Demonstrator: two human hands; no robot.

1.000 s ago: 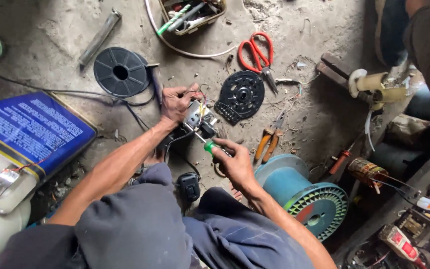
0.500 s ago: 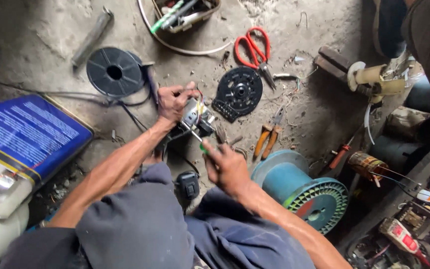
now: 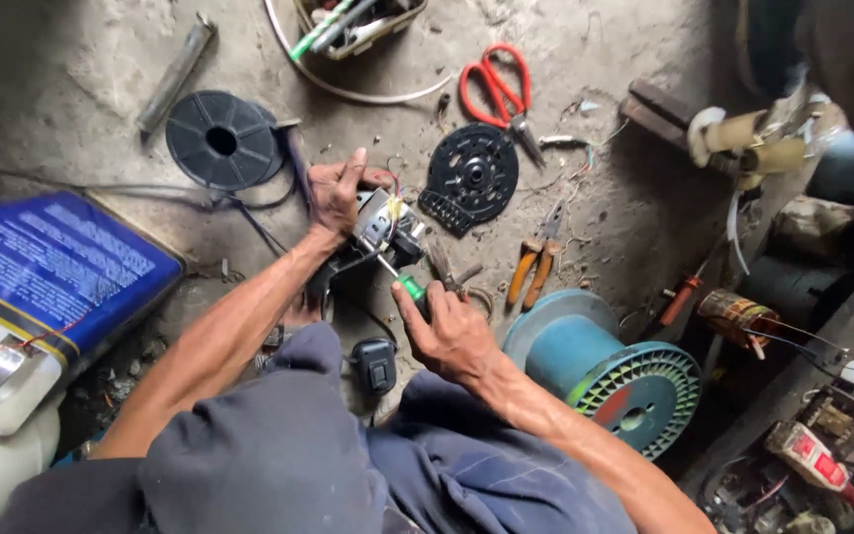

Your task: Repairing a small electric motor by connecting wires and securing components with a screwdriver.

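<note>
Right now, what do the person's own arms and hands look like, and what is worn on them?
Both arms are bare from above the elbow down: no sleeves in view, no gloves, watch or rings visible. The left hand and right hand look smudged with grime.

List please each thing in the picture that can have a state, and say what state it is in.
left hand: closed on the small motor, holding it on the floor
right hand: closed on the green-handled screwdriver
small motor: uncovered, wires exposed
green-handled screwdriver: tip at the motor
red scissors: lying, blades closed
orange pliers: lying, untouched
teal spool: on its side
</note>
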